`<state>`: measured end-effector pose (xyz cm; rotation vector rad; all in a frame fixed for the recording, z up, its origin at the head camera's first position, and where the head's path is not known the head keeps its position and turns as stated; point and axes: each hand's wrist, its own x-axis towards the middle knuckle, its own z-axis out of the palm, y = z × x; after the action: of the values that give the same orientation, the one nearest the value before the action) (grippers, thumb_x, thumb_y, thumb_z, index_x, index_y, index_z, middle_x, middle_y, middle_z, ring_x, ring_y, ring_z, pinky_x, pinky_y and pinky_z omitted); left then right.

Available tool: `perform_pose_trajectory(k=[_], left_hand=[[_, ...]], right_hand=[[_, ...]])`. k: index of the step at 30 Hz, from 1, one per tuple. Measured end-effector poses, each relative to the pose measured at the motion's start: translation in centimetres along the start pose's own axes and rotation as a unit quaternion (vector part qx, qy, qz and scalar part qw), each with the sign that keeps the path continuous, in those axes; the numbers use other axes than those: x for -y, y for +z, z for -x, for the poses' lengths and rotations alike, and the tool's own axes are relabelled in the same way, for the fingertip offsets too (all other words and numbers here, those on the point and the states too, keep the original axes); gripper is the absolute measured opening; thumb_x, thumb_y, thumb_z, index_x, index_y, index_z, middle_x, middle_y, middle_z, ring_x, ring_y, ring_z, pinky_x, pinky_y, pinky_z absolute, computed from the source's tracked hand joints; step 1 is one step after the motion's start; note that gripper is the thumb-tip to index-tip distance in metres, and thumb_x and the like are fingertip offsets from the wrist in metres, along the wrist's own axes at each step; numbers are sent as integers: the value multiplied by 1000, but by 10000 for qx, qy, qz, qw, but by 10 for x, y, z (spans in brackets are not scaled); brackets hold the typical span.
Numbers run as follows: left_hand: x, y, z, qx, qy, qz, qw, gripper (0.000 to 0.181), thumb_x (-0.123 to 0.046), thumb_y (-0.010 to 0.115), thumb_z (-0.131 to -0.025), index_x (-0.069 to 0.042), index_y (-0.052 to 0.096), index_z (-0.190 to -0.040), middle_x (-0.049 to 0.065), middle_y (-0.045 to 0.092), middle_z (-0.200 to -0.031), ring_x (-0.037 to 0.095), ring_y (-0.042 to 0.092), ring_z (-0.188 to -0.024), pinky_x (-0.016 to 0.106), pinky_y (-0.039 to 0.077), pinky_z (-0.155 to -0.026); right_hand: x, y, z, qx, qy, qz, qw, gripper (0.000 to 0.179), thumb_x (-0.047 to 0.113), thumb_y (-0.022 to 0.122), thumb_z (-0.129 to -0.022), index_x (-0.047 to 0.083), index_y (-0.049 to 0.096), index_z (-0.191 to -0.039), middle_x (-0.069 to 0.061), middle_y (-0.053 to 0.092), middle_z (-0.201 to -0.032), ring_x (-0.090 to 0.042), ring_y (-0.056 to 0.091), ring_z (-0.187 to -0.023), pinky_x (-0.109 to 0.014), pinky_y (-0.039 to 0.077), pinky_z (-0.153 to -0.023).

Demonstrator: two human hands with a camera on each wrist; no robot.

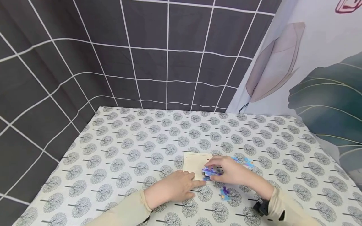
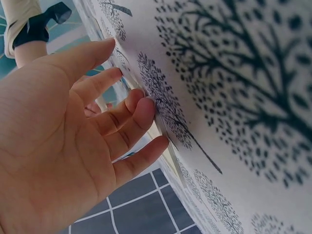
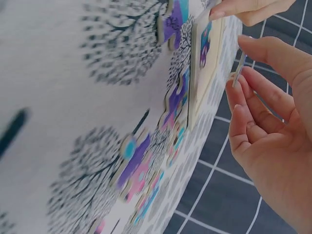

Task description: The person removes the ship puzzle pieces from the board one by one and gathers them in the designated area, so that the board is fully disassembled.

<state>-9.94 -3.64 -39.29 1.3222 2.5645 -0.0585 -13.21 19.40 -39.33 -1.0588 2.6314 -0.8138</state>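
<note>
A pale jigsaw tray (image 1: 193, 164) lies on the cloth in front of me. My left hand (image 1: 176, 186) rests at its near left edge, fingers loosely extended and one fingertip by a jigsaw piece (image 3: 204, 41) lying in the tray's near part. In the left wrist view the fingertips touch along the tray's edge (image 2: 168, 158). My right hand (image 1: 230, 169) is over the tray's right side and pinches a purple and blue jigsaw piece (image 1: 210, 171). The right wrist view shows that piece (image 3: 240, 68) edge-on between thumb and fingers, raised off the tray.
A loose blue and purple piece (image 1: 225, 194) lies on the tablecloth (image 1: 135, 185) near the right forearm. More loose pieces (image 1: 249, 162) lie right of the tray, behind the right hand. A dark grid curtain (image 1: 147, 62) hangs beyond the table's far edge.
</note>
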Motion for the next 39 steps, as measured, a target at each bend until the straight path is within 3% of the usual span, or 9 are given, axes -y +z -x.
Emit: perform_pose_trajectory(k=[4,7,11,14,22,27,32,39], left_hand=[[0,0,-1,25,-12,47,10000,54,-45,53,-90,-39,37,-141,2,57,-126,15,56,-113,36,46,-99],[0,0,-1,52,-29,88,9999,53,-44,53,-91,-39,37,-141,3,57,-128,16,56,-115,36,45,-100],[0,0,-2,58,-20,32,10000,53,-44,52,-91,-39,37,-141,3,58,-126,16,56,-114,36,45,-100],[-1,0,-2,61,-15,19,10000,53,-44,52,-91,-40,37,-141,3,58,-124,16,57,-112,35,45,-100],[0,1,-2,-36,33,-5,10000,53,-44,55,-90,-41,38,-140,-1,61,-108,13,59,-102,32,48,-94],[1,0,-1,44,27,59,10000,52,-44,53,-91,-41,37,-140,0,60,-117,15,58,-109,34,47,-97],[3,0,-1,27,65,56,10000,51,-43,52,-91,-40,38,-140,2,59,-121,16,57,-112,37,45,-100],[2,2,-3,-90,148,-45,9998,51,-44,53,-91,-40,39,-140,-1,61,-110,13,59,-104,33,48,-95]], right_hand=[[-2,-2,12,-93,200,200,9996,37,16,75,-74,10,67,-110,-2,66,-110,-26,60,-107,-46,48,-94],[-3,-3,21,-183,235,317,9991,37,16,75,-73,11,67,-109,-1,66,-110,-29,59,-110,-51,45,-96],[-2,-6,31,-302,169,385,9987,37,14,75,-72,10,67,-109,2,65,-107,-12,61,-92,-35,54,-82],[-3,-7,39,-392,108,417,9983,37,13,75,-72,10,67,-108,3,65,-105,-7,59,-88,-29,55,-76],[-3,-6,60,-530,260,565,9967,39,12,75,-71,13,67,-108,10,64,-107,-14,61,-99,-42,53,-87],[-5,-5,71,-596,330,689,9953,41,13,76,-70,15,67,-110,7,64,-108,-20,60,-102,-48,51,-88],[-6,-6,81,-694,380,786,9938,40,14,77,-69,16,68,-108,10,64,-106,-15,61,-98,-44,53,-85],[-5,-8,97,-645,632,776,9929,40,15,78,-68,18,68,-107,8,64,-108,-14,61,-97,-40,54,-83]])
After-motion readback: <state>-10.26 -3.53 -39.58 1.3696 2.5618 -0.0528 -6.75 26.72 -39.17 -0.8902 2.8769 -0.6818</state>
